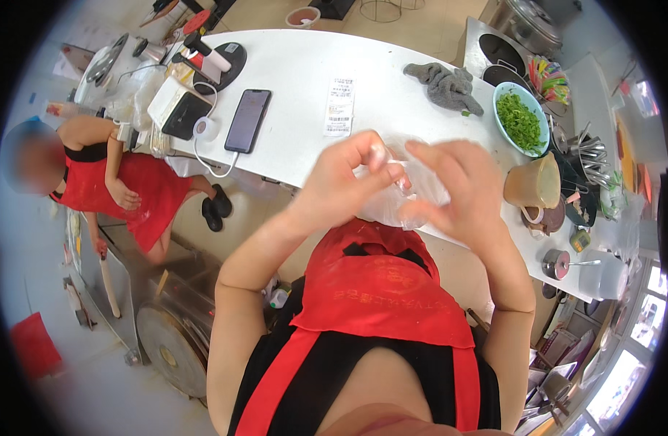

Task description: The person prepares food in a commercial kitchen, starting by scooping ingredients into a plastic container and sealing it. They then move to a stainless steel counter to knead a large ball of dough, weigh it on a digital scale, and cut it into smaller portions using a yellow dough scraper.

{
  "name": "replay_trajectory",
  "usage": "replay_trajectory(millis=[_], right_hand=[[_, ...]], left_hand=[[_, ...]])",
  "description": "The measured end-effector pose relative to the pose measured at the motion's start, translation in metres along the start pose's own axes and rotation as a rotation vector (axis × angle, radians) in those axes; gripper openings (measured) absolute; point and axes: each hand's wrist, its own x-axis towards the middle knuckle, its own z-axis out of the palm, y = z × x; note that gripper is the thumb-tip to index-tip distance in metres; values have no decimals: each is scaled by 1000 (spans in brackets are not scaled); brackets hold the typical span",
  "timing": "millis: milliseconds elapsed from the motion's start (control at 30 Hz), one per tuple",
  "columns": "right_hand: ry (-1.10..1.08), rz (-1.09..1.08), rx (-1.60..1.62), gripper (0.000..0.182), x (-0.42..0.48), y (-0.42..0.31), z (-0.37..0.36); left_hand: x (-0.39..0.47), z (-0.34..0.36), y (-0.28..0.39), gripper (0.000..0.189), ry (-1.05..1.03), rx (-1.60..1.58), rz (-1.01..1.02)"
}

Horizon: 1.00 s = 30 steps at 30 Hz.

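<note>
In front of my red apron, at the near edge of the white table [295,71], is a thin clear plastic bag [385,210]. My left hand [344,182] pinches its gathered top between thumb and fingers. On the other side, my right hand [464,182] is curled around the bag with thumb and fingers apart. Motion blurs this hand, and whether it grips the plastic cannot be told. What the bag contains is hidden. Just beyond my hands a printed paper receipt [340,106] lies flat on the table.
Left on the table are a phone [248,121] with a white cable and a black-and-white device [180,109]. To the right sit a grey cloth [445,87], a bowl of chopped greens [519,122] and a plastic jug [532,180]. A co-worker in a red apron [143,185] stands left.
</note>
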Motion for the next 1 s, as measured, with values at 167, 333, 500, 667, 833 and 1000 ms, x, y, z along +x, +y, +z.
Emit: replay_trajectory(millis=[167, 333, 500, 667, 833, 1000], right_hand=[[-6, -85, -128, 24, -21, -2, 2], [-136, 92, -168, 17, -65, 36, -15], [-291, 256, -219, 12, -109, 50, -16], [-57, 68, -252, 19, -69, 54, -13], [-29, 254, 336, 11, -37, 50, 21], [-360, 689, 609, 13, -15, 59, 28]], left_hand=[[0, 0, 23, 12, -39, -541, -376], [-7, -26, -32, 11, 24, 388, -77], [-3, -31, -74, 14, 3, 341, -514], [10, 11, -31, 16, 101, -333, -289], [-3, 44, -4, 18, -71, 165, 20], [-6, 37, -31, 8, 103, 661, 452]])
